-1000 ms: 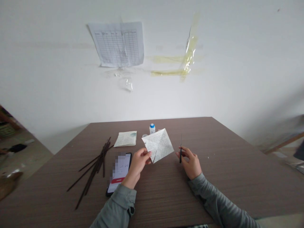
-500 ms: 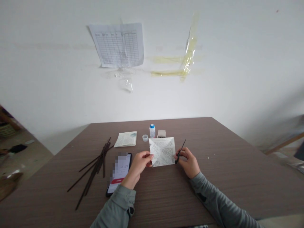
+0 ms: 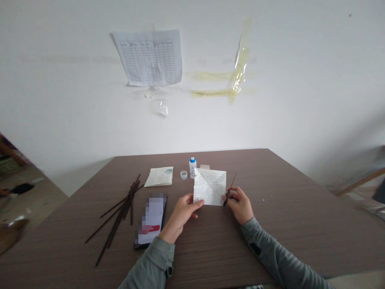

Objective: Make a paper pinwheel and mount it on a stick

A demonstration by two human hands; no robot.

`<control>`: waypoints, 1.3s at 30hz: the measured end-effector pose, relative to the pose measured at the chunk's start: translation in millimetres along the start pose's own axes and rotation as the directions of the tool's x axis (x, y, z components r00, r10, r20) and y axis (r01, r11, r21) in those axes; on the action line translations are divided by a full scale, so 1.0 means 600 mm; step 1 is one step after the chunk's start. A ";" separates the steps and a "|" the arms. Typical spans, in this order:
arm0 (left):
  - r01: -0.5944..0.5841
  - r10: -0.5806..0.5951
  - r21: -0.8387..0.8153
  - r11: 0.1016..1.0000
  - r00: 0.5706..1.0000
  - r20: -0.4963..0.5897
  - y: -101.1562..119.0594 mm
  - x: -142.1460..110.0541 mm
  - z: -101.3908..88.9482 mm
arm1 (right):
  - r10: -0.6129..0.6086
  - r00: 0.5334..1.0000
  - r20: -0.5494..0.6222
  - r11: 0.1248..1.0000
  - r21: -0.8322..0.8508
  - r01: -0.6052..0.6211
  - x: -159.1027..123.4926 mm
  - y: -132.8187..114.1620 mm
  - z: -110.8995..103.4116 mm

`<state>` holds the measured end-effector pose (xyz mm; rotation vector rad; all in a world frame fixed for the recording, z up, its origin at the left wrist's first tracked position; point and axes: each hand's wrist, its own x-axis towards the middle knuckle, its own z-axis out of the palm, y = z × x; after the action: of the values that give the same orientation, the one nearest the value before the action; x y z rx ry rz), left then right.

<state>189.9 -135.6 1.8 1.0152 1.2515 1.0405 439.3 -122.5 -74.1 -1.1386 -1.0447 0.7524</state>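
Observation:
My left hand (image 3: 187, 209) pinches a square sheet of printed paper (image 3: 210, 188) at its lower left corner, thumb on top. The sheet is held up off the table, its left edge ragged. At its lower right edge is my right hand (image 3: 240, 204), closed around a slim black tool (image 3: 229, 194) with a thin pointed end that slants up. Whether these fingers also grip the paper, I cannot tell. Behind the sheet stand a white bottle with a blue top (image 3: 193, 161) and a small pale block (image 3: 205, 166), both partly covered by it.
A small clear cup (image 3: 183, 175) stands left of the bottle, near a folded printed paper (image 3: 159, 177). Several thin dark sticks (image 3: 122, 205) lie crossed at the left. A phone (image 3: 153, 212) lies beside my left forearm. The brown table (image 3: 288, 216) meets the white wall.
The paper has shifted up and to the right. My left hand has moved right along with it, its thumb now on the lower left corner. My right hand has barely moved.

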 end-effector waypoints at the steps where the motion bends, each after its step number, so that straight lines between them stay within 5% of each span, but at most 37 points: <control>1: 0.003 -0.003 -0.007 1.000 1.000 0.009 -0.002 -0.002 0.005 | 0.002 1.000 -0.007 1.000 0.003 -0.002 0.001 -0.001 0.000; 14: -0.055 0.033 -0.188 0.981 0.992 -0.120 -0.018 -0.008 0.030 | 0.066 0.996 0.053 0.995 0.069 -0.069 -0.018 -0.018 0.017; 31: -0.028 0.034 -0.170 0.985 0.999 0.035 -0.035 -0.024 0.059 | 0.086 0.994 -0.064 0.995 0.064 -0.082 -0.010 -0.021 -0.001; 39: -0.071 0.069 -0.142 0.987 0.997 -0.019 -0.034 -0.019 0.072 | 0.080 0.993 -0.091 0.990 0.124 -0.069 -0.035 -0.027 0.042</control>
<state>233.4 -152.2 -12.9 0.9489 1.1417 1.1764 407.7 -136.7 -62.4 -1.1035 -0.8688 0.8020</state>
